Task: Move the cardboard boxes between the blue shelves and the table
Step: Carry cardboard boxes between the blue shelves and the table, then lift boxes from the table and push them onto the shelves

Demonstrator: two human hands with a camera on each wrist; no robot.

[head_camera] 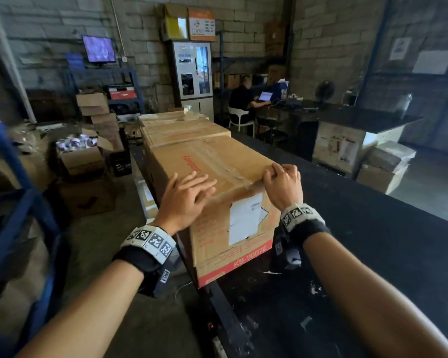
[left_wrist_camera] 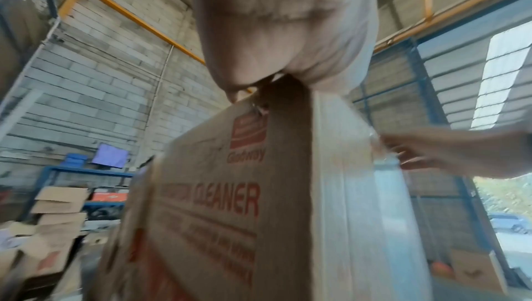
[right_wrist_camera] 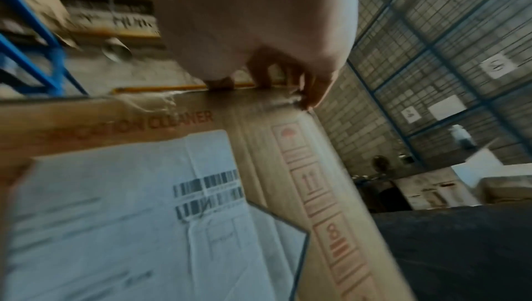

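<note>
The nearest cardboard box, long, taped and printed in red, lies on the left edge of the black table. Its end with a white label faces me. My left hand rests flat on the top near the left corner, fingers spread and straight. My right hand sits at the top near right corner with its fingers curled over the edge. Two more boxes line up behind it on the table. A blue shelf frame stands at my left. In the left wrist view the box fills the middle.
On the floor to the left are open cartons and a black crate. White-wrapped boxes stand beyond the table on the right. A person sits at a desk at the back. Bare black tabletop stretches to the right of the boxes.
</note>
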